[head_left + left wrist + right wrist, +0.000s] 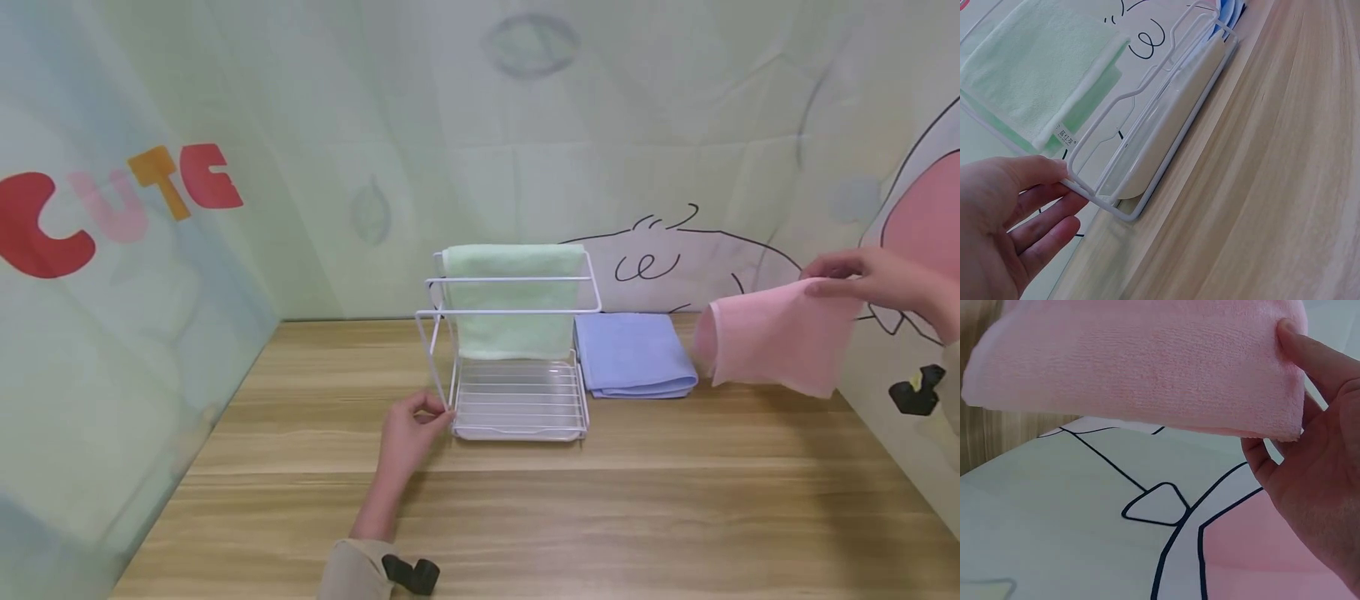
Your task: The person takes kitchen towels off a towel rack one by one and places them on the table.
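Note:
My left hand (411,429) pinches the lower left corner of a white wire rack (517,312), thumb on one side of the wire and fingers on the other. Over the rack's back bar hangs a pale green towel (517,304), its small printed label showing in the left wrist view. At the far right, my right hand (873,279) holds up a folded pink towel (780,337) by its edge. The thumb lies on the near face of the pink towel (1147,369), with the fingers behind it. A folded blue towel (633,354) lies between the rack and the pink towel.
A white tray (517,433) sits in the rack's base. The wood-grain table (600,517) meets a printed fabric backdrop (480,183) at the back and on both sides. A black wrist camera (411,575) is strapped on the left sleeve.

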`<action>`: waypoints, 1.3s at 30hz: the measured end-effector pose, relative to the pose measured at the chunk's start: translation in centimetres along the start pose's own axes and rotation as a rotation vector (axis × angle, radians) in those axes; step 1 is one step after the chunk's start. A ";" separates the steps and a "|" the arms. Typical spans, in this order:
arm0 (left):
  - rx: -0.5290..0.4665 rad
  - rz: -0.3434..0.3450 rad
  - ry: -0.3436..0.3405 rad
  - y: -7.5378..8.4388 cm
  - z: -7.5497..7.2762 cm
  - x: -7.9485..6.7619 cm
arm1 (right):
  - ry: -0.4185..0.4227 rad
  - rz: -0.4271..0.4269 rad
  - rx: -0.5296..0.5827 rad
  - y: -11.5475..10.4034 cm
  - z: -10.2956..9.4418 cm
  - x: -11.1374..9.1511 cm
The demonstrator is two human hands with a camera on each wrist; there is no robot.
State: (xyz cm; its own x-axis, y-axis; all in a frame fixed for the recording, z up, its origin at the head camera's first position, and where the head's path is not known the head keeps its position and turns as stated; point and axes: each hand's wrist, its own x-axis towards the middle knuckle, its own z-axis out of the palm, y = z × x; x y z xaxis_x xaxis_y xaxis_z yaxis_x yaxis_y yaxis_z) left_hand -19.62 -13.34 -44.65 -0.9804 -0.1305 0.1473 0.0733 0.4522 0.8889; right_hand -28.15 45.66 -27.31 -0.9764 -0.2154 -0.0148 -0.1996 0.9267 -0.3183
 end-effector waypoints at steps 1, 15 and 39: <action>-0.001 0.000 0.003 0.0 0.0 0.0 | -0.009 0.000 0.004 0.1 0.1 -0.3; -0.007 -0.010 0.001 0.0 0.0 -0.2 | -0.005 -0.073 0.016 1.2 3.5 -0.1; -0.010 -0.002 0.007 -0.1 0.0 -0.1 | 0.046 0.036 0.117 1.2 7.3 3.4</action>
State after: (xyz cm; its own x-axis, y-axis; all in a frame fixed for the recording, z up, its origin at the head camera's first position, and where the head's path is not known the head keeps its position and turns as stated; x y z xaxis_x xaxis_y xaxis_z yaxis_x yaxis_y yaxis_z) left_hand -19.55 -13.41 -44.72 -0.9793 -0.1374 0.1484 0.0731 0.4435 0.8933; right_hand -31.06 43.79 -34.64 -0.9860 -0.1660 0.0143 -0.1561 0.8908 -0.4266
